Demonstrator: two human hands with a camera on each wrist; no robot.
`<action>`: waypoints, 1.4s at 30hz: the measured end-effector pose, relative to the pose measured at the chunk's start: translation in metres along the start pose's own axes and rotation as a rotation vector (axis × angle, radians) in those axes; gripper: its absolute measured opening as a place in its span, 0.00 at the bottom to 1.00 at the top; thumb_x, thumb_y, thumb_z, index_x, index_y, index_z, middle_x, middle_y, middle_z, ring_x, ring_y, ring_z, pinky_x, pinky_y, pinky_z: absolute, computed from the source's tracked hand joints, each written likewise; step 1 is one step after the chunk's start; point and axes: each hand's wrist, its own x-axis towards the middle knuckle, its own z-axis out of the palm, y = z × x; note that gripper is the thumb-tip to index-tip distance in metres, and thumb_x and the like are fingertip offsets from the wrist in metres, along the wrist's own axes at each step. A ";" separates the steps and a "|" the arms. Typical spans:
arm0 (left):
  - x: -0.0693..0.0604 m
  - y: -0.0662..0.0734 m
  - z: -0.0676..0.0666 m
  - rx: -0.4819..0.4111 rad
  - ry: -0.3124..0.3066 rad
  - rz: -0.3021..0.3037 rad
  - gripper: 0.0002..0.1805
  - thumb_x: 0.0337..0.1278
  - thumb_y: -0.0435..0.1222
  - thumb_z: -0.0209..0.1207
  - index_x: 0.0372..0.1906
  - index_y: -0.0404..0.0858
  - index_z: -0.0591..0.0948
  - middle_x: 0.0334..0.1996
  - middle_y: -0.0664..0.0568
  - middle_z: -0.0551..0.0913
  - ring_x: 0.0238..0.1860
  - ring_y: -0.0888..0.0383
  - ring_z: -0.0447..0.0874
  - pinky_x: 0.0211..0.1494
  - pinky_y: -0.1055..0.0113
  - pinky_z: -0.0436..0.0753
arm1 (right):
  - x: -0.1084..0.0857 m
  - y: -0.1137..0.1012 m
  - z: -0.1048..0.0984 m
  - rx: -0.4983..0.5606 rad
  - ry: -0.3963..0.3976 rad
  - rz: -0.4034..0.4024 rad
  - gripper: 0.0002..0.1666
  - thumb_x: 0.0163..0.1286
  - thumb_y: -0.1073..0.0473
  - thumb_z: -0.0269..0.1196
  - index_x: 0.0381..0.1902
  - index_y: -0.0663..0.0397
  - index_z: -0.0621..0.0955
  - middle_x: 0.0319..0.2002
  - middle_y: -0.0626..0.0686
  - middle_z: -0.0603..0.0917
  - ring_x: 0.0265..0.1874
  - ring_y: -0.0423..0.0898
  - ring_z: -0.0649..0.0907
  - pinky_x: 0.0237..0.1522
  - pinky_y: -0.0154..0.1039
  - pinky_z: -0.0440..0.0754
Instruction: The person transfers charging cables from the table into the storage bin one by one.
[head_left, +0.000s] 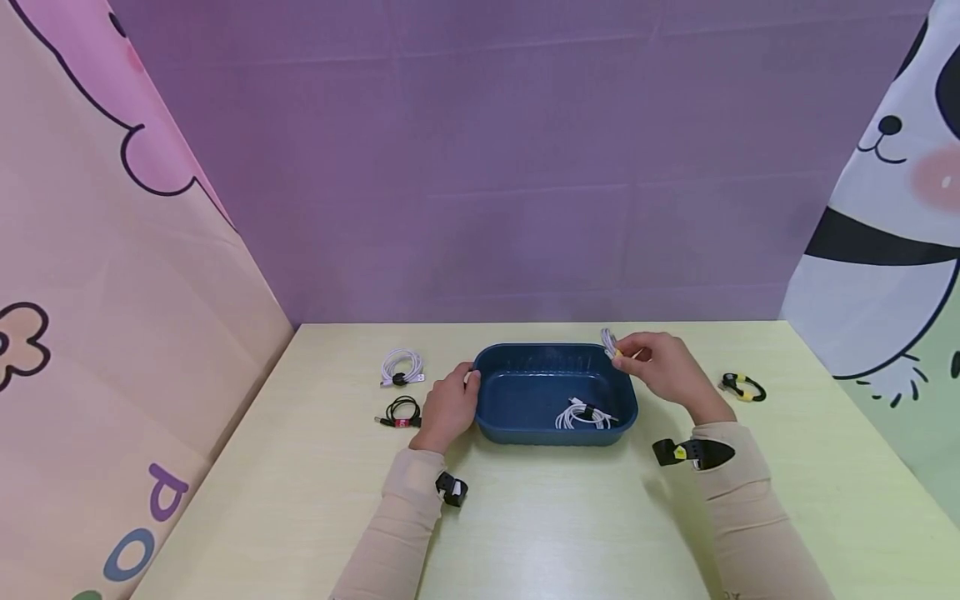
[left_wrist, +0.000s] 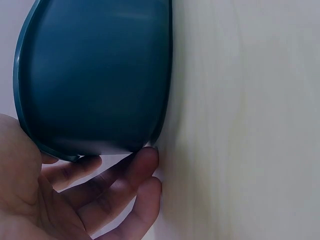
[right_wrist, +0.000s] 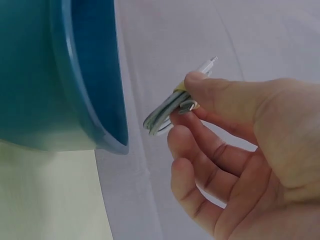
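Note:
A dark blue rectangular basin (head_left: pixel 525 437) stands on the table. My left hand (head_left: pixel 452 406) grips its left end, the thumb at the rim and the fingers (left_wrist: pixel 145 162) against the outer wall. Between thumb and fingertips, my right hand (head_left: pixel 666 371) pinches a coiled white charging cable (right_wrist: pixel 167 110) with a yellow tie. That cable is raised by the basin's right rim; its metal plug tip sticks out past the thumb in the right wrist view. Inside the basin, toward the front right, lies another white coiled cable (head_left: pixel 577 415) with a black tie.
Left of the basin lie a white coiled cable (head_left: pixel 402 363) and a black coiled cable (head_left: pixel 403 408) with a red tag. A black and yellow coiled cable (head_left: pixel 744 387) lies to the right. Purple cloth (head_left: pixel 525 167) hangs behind the table, with printed cloths at both sides.

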 end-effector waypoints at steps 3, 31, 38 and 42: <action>0.000 0.000 0.000 -0.001 0.002 0.002 0.22 0.80 0.46 0.47 0.67 0.42 0.78 0.49 0.42 0.89 0.42 0.42 0.88 0.39 0.51 0.81 | 0.000 -0.001 0.001 0.001 -0.016 -0.011 0.14 0.73 0.58 0.66 0.52 0.60 0.86 0.44 0.60 0.87 0.40 0.51 0.82 0.37 0.39 0.78; 0.001 0.002 0.002 0.002 -0.007 -0.008 0.22 0.80 0.47 0.47 0.67 0.43 0.77 0.50 0.42 0.89 0.45 0.41 0.88 0.40 0.50 0.82 | 0.005 0.002 0.019 -0.072 -0.111 -0.108 0.14 0.71 0.61 0.67 0.51 0.61 0.87 0.36 0.55 0.87 0.31 0.45 0.78 0.36 0.40 0.77; 0.000 0.002 0.002 0.002 -0.001 0.001 0.22 0.80 0.46 0.47 0.67 0.42 0.78 0.49 0.42 0.89 0.42 0.41 0.88 0.37 0.52 0.81 | 0.006 0.003 0.023 -0.113 -0.118 -0.140 0.11 0.70 0.62 0.68 0.47 0.60 0.88 0.34 0.53 0.87 0.30 0.44 0.77 0.36 0.39 0.77; -0.001 0.002 0.002 -0.002 0.002 0.004 0.22 0.80 0.46 0.47 0.67 0.42 0.78 0.49 0.41 0.89 0.42 0.42 0.88 0.38 0.51 0.82 | 0.007 0.003 0.026 -0.134 -0.124 -0.142 0.10 0.70 0.61 0.68 0.47 0.59 0.88 0.34 0.53 0.87 0.30 0.44 0.78 0.36 0.40 0.77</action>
